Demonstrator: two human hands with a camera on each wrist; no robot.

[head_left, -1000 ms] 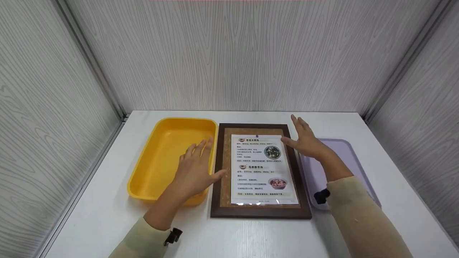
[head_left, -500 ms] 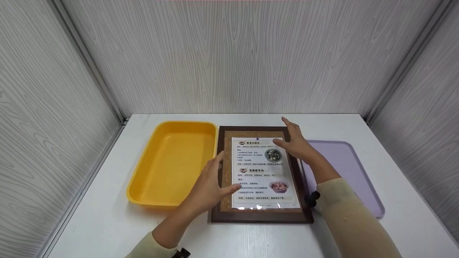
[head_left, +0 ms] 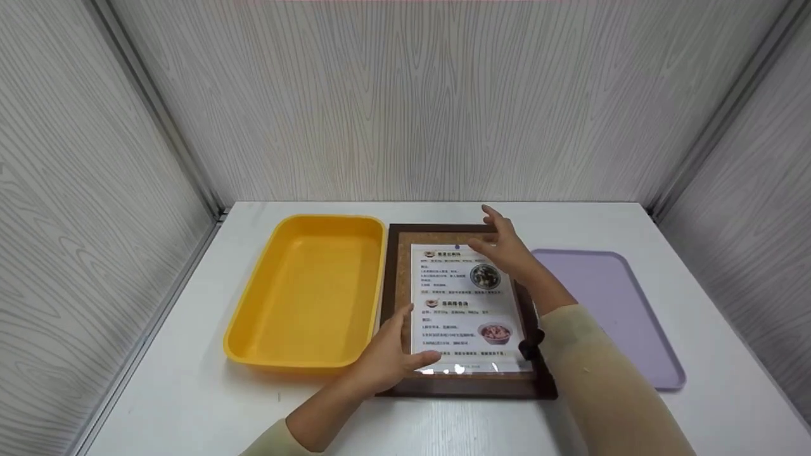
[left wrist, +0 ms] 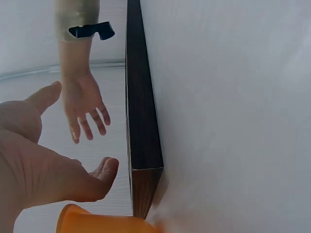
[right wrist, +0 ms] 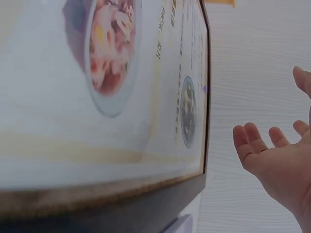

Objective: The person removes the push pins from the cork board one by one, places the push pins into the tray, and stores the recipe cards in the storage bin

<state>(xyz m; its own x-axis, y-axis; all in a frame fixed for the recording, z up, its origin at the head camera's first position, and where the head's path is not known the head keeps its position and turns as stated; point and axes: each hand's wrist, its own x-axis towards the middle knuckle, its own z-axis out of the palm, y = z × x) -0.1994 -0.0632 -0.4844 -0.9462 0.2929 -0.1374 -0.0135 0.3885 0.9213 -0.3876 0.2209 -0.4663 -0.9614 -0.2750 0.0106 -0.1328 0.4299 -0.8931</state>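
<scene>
A dark wooden-framed cork board (head_left: 469, 387) lies flat on the white table. A laminated recipe sheet (head_left: 443, 329) with two bowl pictures covers its middle, under a purple pushpin (head_left: 457, 247). Over the lower left corner hovers my left hand (head_left: 383, 361), thumb and fingers spread with nothing between them. My right hand (head_left: 505, 253) is above the upper right corner, fingers loosely bent and holding nothing. The left wrist view has the board's dark side edge (left wrist: 141, 97) beside my hand. In the right wrist view, my right hand (right wrist: 284, 165) appears beyond the board's frame.
A deep yellow tray (head_left: 256, 339) stands just left of the board. To the right lies a shallow lilac tray (head_left: 624, 316), partly hidden by my right sleeve (head_left: 602, 380). Pale wood-grain walls (head_left: 412, 101) enclose the table at the back and sides.
My left hand has moved from over the yellow tray rightward and nearer me, to the board's lower left corner. My right hand has shifted left over the board's upper right corner.
</scene>
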